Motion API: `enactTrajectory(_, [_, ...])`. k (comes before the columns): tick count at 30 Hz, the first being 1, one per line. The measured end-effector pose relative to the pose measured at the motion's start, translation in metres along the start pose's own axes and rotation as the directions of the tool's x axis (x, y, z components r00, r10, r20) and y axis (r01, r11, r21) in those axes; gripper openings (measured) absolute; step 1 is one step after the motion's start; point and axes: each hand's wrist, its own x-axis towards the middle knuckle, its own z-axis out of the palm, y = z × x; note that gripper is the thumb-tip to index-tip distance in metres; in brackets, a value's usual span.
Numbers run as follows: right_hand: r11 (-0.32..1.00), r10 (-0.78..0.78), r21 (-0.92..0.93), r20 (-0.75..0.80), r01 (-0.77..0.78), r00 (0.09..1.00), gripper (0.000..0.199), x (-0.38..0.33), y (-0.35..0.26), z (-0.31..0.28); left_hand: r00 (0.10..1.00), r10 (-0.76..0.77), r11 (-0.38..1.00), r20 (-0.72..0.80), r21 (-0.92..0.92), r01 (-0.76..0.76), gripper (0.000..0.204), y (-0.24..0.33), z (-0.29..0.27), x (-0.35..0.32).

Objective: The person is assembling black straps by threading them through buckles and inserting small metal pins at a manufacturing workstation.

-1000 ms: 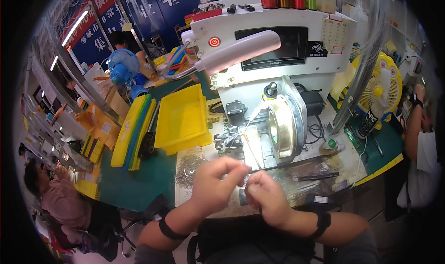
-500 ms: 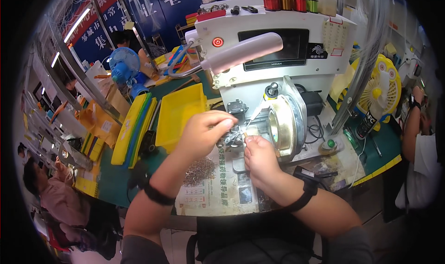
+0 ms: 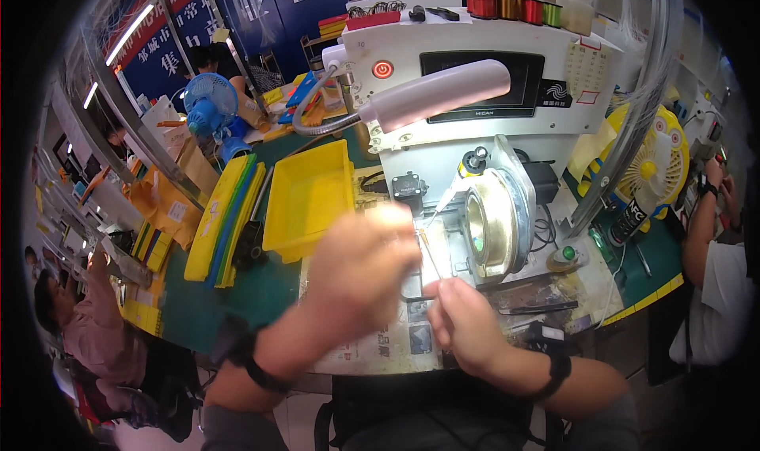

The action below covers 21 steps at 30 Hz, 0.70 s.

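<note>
My right hand (image 3: 471,328) is closed, with thumb and forefinger pinching the near end of a thin, light-coloured stick (image 3: 433,257). The stick points away from me and has a brownish far end, close to the machine's metal base. My left hand (image 3: 360,269) is smeared by motion to the left of the stick, and its fingers cannot be made out. Just beyond the hands are a small black block (image 3: 408,188), a gold-coloured metal ring (image 3: 483,228) on a wheel, and a slanted applicator (image 3: 467,170) with a black-and-yellow top and fine tip.
A white machine (image 3: 380,51) with a dark screen stands ahead, under a pink lamp (image 3: 443,95). Left are a yellow tray (image 3: 313,198), stacked coloured strips (image 3: 226,217) and a blue fan (image 3: 210,103). A yellow fan (image 3: 649,166) and dark can (image 3: 628,220) stand right. People sit on both sides.
Both hands have come back toward me from the machine's base, the left one moving fast. More of the thin stick shows. My left hand and forearm now cover the pile of small metal pieces.
</note>
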Motion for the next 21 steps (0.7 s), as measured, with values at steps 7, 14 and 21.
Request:
enactTrajectory(7, [0.674,-0.203,-0.646,0.303,0.358,0.931,0.016,-0.023,-0.016,-0.043,0.955,-0.248,0.964,0.164,-0.060,0.260,0.013,0.040,0.040,-0.051])
enactTrajectory(14, [0.537,-0.179,-0.746,0.355,0.393,0.918,0.013,-0.024,-0.016,-0.053,0.909,-0.358,0.931,0.212,0.011,0.364,0.014,0.052,0.041,-0.045])
enactTrajectory(21, [0.532,-0.207,-0.757,0.318,0.379,0.925,0.015,-0.022,-0.021,-0.060,0.911,-0.372,0.912,0.175,-0.114,0.394,0.013,0.050,0.041,-0.045])
